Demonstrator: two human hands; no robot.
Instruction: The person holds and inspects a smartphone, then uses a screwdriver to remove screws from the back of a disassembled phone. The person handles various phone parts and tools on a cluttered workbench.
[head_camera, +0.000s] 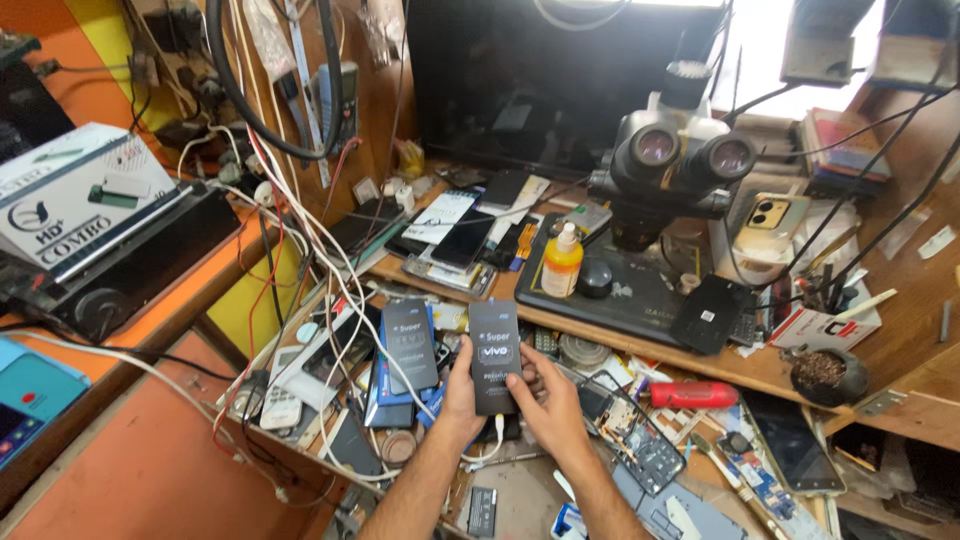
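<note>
**Cluttered wooden counter, two levels**

Upper counter (905, 330): dark mat (640, 300) carrying a stereo microscope (675, 160), a yellow squeeze bottle (562, 262) and a small black dome (595, 278). Left of the mat, a pile of phones and screens (455, 240). Right edge: small dark bowl (827, 372) of brownish bits, white-and-red box (825, 325).

Lower level: red-handled screwdriver (692, 393), opened phone frame (640, 445), dark phone (795, 445) lying flat, second dark packet (410, 345) leaning on a stack, white cables (330, 290) trailing across. Bare wood hardly shows.
</note>
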